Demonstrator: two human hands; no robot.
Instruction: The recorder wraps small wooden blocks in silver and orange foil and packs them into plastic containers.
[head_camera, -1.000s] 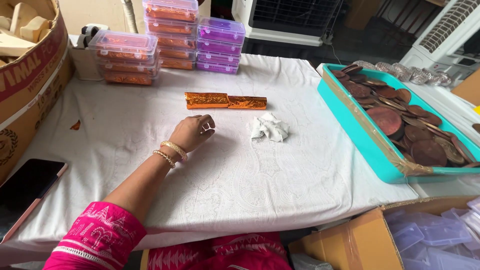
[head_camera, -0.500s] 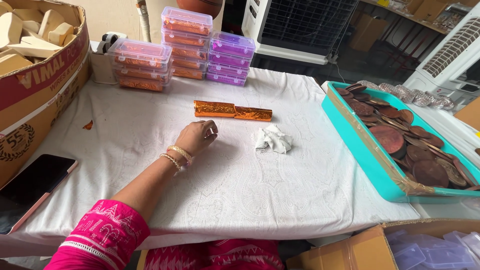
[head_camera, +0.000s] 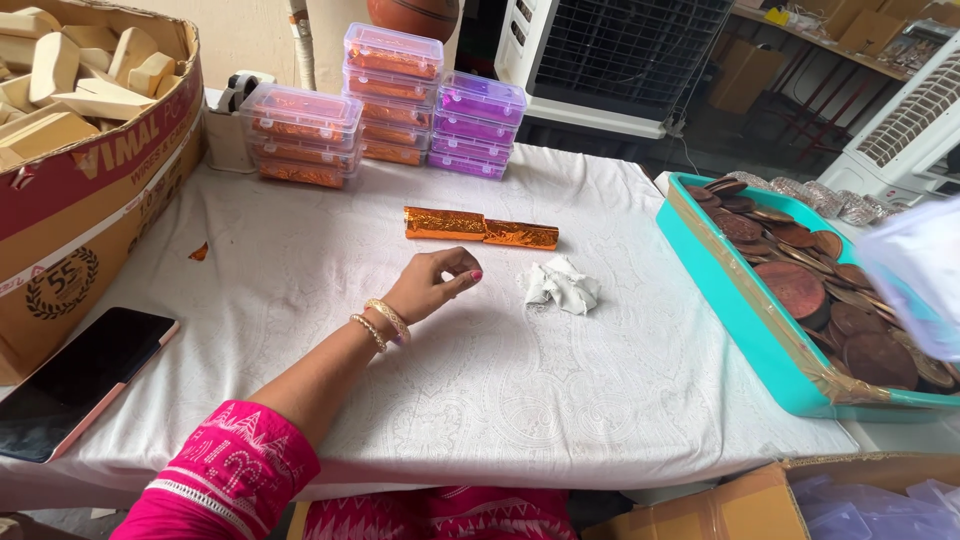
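Loosely curled, the left hand (head_camera: 435, 283) is held just above the white tablecloth (head_camera: 500, 390), near the middle of the table. Its fingers (head_camera: 462, 272) are bent inward toward the thumb, and nothing can be seen between them; the hand appears empty. Two golden bangles (head_camera: 382, 322) are worn at the wrist, and a pink sleeve (head_camera: 225, 470) covers the upper arm. The right hand is not seen in the view.

Two orange foil-wrapped bars (head_camera: 480, 227) are laid end to end on the cloth, a little beyond the hand and apart from it. A crumpled white cloth (head_camera: 560, 285) is placed just to the right of the hand, also not touched by it.

At the far edge of the table, clear plastic boxes are stacked: those with orange contents (head_camera: 345, 105) on the left and those with purple contents (head_camera: 475, 125) beside them. A large cardboard box (head_camera: 90, 190) filled with pale wooden blocks (head_camera: 70, 80) is located at the left side. A dark phone (head_camera: 75, 380) is laid flat on the near left corner of the table. On the right, a turquoise tray (head_camera: 735, 320) is filled with brown round discs (head_camera: 820, 300). A blurred pale object (head_camera: 915, 270) is seen at the right edge, and it cannot be told what it is.
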